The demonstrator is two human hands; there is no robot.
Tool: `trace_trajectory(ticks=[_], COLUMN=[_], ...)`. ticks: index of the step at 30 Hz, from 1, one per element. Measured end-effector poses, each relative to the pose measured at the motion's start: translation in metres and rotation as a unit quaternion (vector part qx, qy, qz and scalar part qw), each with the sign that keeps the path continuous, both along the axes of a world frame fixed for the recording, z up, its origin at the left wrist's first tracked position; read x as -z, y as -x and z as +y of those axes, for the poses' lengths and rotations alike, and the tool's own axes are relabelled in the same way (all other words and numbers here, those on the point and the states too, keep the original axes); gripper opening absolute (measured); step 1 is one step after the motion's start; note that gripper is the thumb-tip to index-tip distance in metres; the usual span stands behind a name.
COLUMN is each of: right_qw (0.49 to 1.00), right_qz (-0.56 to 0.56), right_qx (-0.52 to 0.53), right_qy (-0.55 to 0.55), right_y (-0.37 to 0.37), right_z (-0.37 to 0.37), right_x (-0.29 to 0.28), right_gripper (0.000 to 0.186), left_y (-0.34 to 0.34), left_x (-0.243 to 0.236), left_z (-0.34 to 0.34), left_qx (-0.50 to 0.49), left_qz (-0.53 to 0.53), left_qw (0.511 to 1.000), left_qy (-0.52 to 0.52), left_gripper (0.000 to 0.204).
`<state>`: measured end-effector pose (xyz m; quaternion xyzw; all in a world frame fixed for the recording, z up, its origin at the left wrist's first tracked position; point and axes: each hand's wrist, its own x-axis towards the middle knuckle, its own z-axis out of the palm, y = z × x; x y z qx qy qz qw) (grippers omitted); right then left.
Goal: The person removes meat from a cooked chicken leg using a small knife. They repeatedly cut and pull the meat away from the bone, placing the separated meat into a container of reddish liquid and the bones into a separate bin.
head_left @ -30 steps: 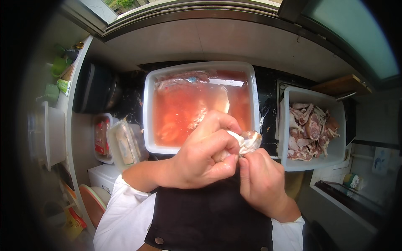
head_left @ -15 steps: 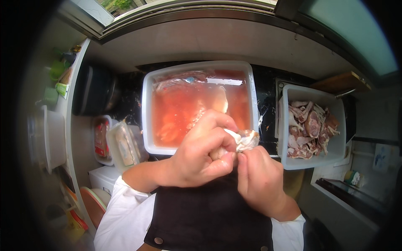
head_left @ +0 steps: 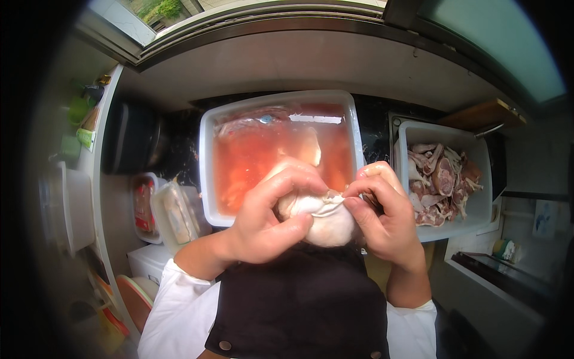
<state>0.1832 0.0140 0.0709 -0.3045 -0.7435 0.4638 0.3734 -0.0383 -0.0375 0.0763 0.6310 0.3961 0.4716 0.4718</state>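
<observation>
In front of my apron I hold a plump, pale raw poultry leg [head_left: 332, 228] with loose whitish skin. My left hand [head_left: 263, 218] is wrapped round its left side, thumb on the near face and fingers over the top. The thumb and fingers of my right hand [head_left: 388, 215] pinch a fold of the skin at its upper right. Just beyond my hands stands a large white tub [head_left: 207, 173] of reddish water. A pale piece of meat [head_left: 311, 146] pokes up in it, and other pieces below are blurred by the water.
At the right, a white bin [head_left: 404, 173] holds several raw, bony meat pieces [head_left: 443, 179]. Small plastic containers [head_left: 178, 221] with packed food stand at the left, beside a shelf [head_left: 110, 119]. A window frame [head_left: 257, 25] runs along the back above the dark counter [head_left: 373, 140].
The poultry leg has turned so its broad pale side shows, and it sits lower. My right hand has moved up and right, its fingers now raised. My left hand has opened wider round the leg.
</observation>
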Motion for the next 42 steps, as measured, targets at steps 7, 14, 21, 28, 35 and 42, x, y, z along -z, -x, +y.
trace_trajectory(ticks=[7, 14, 21, 28, 35, 42], right_qw=[0.998, 0.988, 0.979, 0.967, 0.964, 0.971], right_qz=[-0.005, 0.002, -0.050, -0.006, 0.000, 0.020], right_qx=[0.012, 0.002, -0.079, -0.090, -0.124, -0.143], right_qy=[0.058, 0.157, 0.180, 0.238, 0.237, 0.190], right_y=[0.003, 0.010, 0.030, 0.060, 0.066, 0.052], right_z=[0.000, 0.006, 0.018, 0.017, 0.033, 0.050], right_x=[0.003, -0.002, 0.004, 0.007, 0.004, 0.024], right_gripper=[0.006, 0.007, 0.009, 0.013, 0.016, 0.010], left_y=[-0.002, 0.010, 0.027, 0.049, 0.048, 0.018], left_x=[-0.002, 0.013, 0.019, 0.021, 0.017, 0.020], left_z=[0.006, 0.013, 0.006, -0.006, -0.008, -0.009], left_qx=[0.000, -0.003, -0.015, -0.033, -0.075, -0.186], left_qz=[0.071, 0.051, -0.081, -0.159, -0.218, -0.174], left_qw=[0.996, 0.997, 0.984, 0.961, 0.945, 0.951], left_qy=[0.052, 0.054, 0.155, 0.222, 0.231, 0.173], left_gripper=[0.030, 0.015, 0.018, 0.018, 0.017, 0.013])
